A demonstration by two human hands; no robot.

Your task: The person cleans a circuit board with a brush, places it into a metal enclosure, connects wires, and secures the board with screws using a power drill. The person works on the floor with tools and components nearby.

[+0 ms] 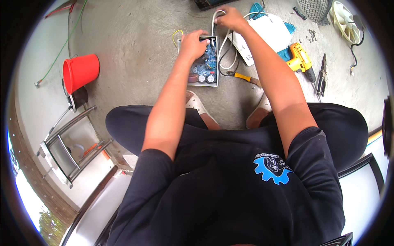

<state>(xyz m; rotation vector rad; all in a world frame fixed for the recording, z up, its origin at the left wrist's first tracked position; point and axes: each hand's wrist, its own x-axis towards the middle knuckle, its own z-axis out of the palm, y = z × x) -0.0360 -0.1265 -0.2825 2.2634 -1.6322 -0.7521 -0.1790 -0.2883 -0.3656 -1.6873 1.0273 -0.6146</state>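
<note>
On the floor before my feet lies a shallow grey case with a blue circuit board, its round capacitors facing up. My left hand is closed at the case's far left corner, thumb over the board and fingers at the far rim. Just beyond the case, my right hand pinches a white cable that bends down to the case's far right corner. A thin yellow wire loops out left of the case. What lies under my left palm is hidden.
Right of the case are a white panel on teal cloth, a yellow-handled tool, a yellow drill, pliers and loose screws. Farther off lies a fan blade. A red bucket stands left.
</note>
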